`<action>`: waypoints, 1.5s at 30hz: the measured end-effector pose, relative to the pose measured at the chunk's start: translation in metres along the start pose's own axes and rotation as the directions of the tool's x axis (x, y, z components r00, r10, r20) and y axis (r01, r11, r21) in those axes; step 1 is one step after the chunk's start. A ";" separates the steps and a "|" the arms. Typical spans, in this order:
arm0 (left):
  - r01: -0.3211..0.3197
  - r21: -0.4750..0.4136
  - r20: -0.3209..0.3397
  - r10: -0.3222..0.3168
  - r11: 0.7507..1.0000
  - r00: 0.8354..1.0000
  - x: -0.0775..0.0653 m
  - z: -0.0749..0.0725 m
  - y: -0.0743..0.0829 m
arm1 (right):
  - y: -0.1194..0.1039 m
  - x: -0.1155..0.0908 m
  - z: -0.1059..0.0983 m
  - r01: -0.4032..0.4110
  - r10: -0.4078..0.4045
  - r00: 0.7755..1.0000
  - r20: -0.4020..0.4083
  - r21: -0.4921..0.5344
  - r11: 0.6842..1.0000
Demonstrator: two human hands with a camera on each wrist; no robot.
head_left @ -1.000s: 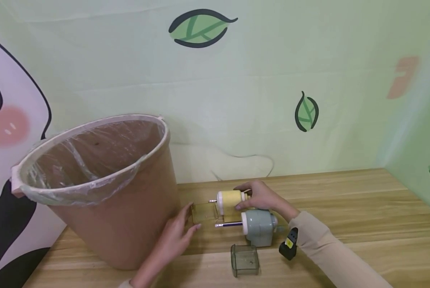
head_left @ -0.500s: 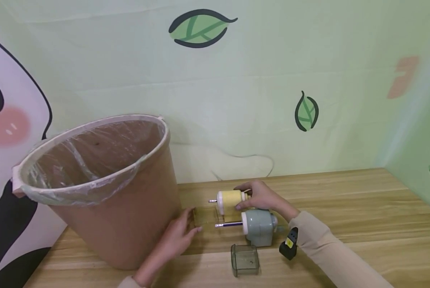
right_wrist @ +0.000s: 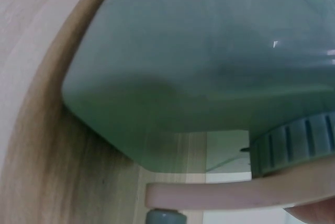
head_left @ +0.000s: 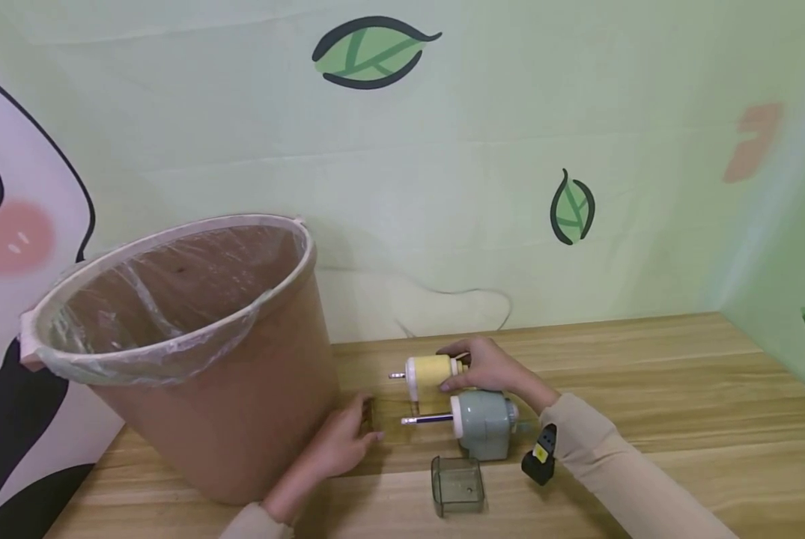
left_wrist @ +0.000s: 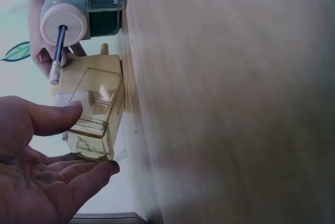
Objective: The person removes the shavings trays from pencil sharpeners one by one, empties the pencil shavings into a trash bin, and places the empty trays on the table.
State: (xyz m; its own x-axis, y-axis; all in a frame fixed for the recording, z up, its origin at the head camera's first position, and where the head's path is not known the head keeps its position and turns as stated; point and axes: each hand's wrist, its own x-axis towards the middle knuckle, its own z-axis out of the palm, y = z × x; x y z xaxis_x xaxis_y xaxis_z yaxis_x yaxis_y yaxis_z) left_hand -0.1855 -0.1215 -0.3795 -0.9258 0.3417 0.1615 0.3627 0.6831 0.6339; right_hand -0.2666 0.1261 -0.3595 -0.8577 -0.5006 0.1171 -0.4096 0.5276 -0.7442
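Note:
My left hand (head_left: 344, 442) pinches a see-through yellow shavings drawer (left_wrist: 104, 85) between thumb and fingers. In the left wrist view the drawer overlaps the lower front of a yellow pencil sharpener (head_left: 432, 372). My right hand (head_left: 493, 365) grips that sharpener near its rear end. A short pencil (head_left: 397, 375) sticks out of its white front. Just nearer stands a grey-green pencil sharpener (head_left: 488, 424) with a dark pencil (head_left: 429, 419) in it; its body (right_wrist: 183, 51) fills much of the right wrist view. How far the yellow drawer sits inside its sharpener I cannot tell.
A smoky grey drawer (head_left: 457, 486) lies in front of the grey-green sharpener. The large brown bin (head_left: 260, 404), lined with a clear bag, stands close to my left forearm. A wall with leaf prints rises behind the wooden table (head_left: 645, 389).
My left hand has brought the yellow drawer slightly nearer to me and to the right, turning it as it goes. My right hand and both sharpeners have stayed in place.

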 end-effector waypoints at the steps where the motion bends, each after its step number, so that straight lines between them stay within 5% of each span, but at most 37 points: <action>1: -0.005 0.001 0.008 0.005 1.000 1.000 0.000 0.000 0.000 | 0.000 0.000 0.000 0.003 -0.003 1.000 -0.001 -0.002 1.000; 18: -0.023 0.013 0.097 0.022 1.000 0.995 0.005 -0.001 -0.002 | 0.001 0.000 -0.001 0.000 0.000 1.000 0.002 0.002 1.000; 45: 0.021 0.051 0.127 -0.027 0.998 0.992 0.006 -0.003 -0.001 | -0.002 -0.003 -0.001 0.015 -0.015 0.999 0.032 0.006 1.000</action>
State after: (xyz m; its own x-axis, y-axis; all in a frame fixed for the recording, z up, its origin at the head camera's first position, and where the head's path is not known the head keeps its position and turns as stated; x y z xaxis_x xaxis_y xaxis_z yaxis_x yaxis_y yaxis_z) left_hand -0.1917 -0.1220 -0.3774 -0.9143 0.4022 0.0474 0.3486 0.7222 0.5975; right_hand -0.2631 0.1273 -0.3574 -0.8411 -0.5301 0.1073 -0.4204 0.5160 -0.7464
